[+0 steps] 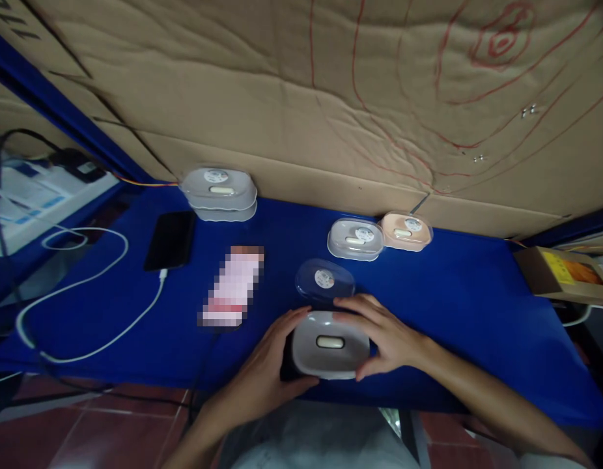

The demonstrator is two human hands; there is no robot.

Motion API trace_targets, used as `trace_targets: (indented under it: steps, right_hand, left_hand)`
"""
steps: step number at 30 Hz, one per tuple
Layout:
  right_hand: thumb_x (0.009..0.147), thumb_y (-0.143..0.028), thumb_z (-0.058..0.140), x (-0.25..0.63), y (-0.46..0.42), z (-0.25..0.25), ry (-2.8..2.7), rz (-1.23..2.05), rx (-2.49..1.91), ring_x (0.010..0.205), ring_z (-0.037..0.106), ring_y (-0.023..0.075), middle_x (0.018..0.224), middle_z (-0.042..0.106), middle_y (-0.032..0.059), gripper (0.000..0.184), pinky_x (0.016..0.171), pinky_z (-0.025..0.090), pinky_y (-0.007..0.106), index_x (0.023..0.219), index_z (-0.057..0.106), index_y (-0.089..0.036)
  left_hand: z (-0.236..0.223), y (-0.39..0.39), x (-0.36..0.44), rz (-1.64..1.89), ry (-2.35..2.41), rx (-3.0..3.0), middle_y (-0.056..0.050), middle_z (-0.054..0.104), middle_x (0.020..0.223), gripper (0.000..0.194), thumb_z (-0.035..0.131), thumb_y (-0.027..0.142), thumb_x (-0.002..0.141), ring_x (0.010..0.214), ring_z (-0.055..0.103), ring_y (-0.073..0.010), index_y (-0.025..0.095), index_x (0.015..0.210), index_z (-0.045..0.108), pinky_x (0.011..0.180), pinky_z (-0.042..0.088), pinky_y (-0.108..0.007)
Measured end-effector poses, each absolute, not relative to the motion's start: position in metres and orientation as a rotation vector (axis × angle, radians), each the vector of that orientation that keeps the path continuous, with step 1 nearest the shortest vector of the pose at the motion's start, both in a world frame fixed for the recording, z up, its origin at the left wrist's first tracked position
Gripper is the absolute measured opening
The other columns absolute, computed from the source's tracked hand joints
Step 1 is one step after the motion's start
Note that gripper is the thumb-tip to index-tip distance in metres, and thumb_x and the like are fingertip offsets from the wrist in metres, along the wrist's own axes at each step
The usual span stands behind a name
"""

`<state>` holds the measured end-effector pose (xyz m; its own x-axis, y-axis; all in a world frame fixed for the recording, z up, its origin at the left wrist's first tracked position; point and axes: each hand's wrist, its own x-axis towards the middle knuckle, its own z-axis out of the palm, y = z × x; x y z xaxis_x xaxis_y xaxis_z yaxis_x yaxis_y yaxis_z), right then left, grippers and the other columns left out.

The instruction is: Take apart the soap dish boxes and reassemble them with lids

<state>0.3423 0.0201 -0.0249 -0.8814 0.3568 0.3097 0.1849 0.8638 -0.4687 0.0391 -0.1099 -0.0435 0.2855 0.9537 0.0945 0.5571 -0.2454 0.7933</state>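
Note:
Near the front edge of the blue table, my left hand (pixel 282 365) and my right hand (pixel 379 332) grip a grey oval plastic box (pixel 306 358) from its two sides. A cream oblong piece (pixel 329 342) shows at its middle. Thumbs lie at the near side, fingers at the far side. Just beyond it lies a clear plastic lid (pixel 340 286) with a round white sticker, close to my right fingertips. Whether they touch the lid, I cannot tell.
A grey box (pixel 341 247) and a peach box (pixel 396 240) with clear lids sit farther back. Stacked grey boxes (pixel 238 195) stand back left. A black phone (pixel 169 240) on a white cable and a blurred-out phone (pixel 233 286) lie left. Cardboard (pixel 282 85) walls the back.

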Motion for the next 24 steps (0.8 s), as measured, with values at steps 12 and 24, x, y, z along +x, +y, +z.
trace_targets:
  steps: [12, 24]
  right_hand:
    - [0.098, -0.057, 0.074, 0.334, 0.006, -0.029, -2.775, 0.426, -0.287, 0.162, 0.043, 0.0376, 0.167, 0.056, 0.0211, 0.074, 0.122, 0.050, 0.054, 0.157, 0.060, -0.016]
    - [0.101, -0.064, 0.071, 0.317, 0.023, -0.023, -2.756, 0.531, -0.524, 0.170, 0.029, 0.0374, 0.177, 0.040, 0.0231, 0.082, 0.133, 0.038, 0.062, 0.164, 0.050, -0.015]
  left_hand:
    - [-0.044, -0.107, 0.043, 0.831, 1.354, 1.871, -0.013, 0.046, 0.174, 0.107, 0.087, 0.018, 0.088, 0.160, 0.049, -0.0368, 0.040, 0.173, 0.024, 0.127, 0.050, -0.065]
    - [-0.030, -0.156, 0.012, 0.616, 1.480, 2.040, -0.010, 0.035, 0.181, 0.073, 0.062, 0.017, 0.104, 0.158, 0.053, -0.0371, 0.040, 0.170, 0.040, 0.119, 0.057, -0.055]
